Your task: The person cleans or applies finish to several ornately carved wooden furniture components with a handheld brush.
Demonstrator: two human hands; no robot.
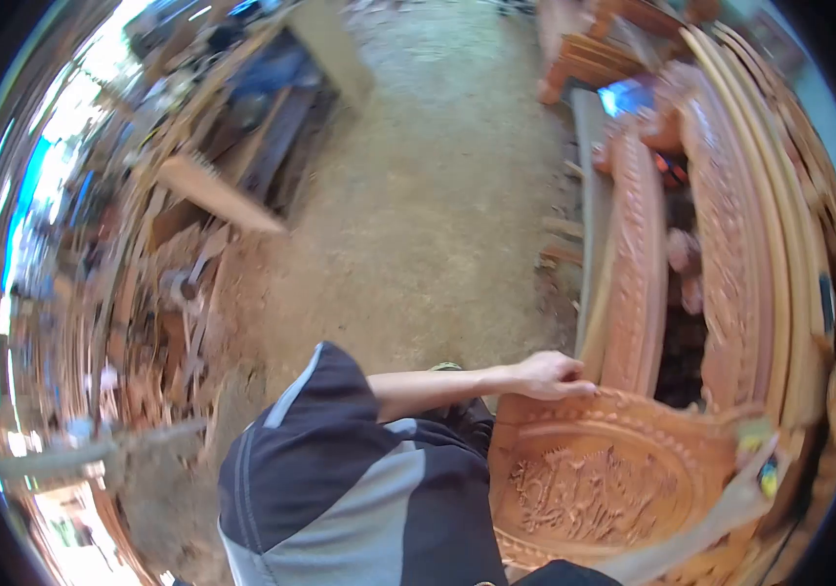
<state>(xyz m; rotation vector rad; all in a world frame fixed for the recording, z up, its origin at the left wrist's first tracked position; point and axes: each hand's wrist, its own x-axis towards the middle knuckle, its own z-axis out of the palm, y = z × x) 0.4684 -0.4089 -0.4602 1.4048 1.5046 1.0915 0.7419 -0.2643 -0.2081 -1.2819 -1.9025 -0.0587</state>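
Note:
A carved reddish-brown wooden panel (589,488) with an oval relief lies in front of me at the lower right. My left hand (547,376) is closed on its upper left edge, fingers curled over the rim. At the panel's right side my right hand (752,481) is blurred, its fingers closed round something with yellow and blue on it that I cannot make out. A pale greenish pad (756,432) shows just above that hand, at the panel's upper right corner.
Long carved wooden pieces (728,225) and curved pale strips (774,195) stand along the right. Wood scraps and a plank (218,193) crowd the left. A bare earthen floor (408,195) runs ahead between them. A blue-lit object (625,97) sits at the upper right.

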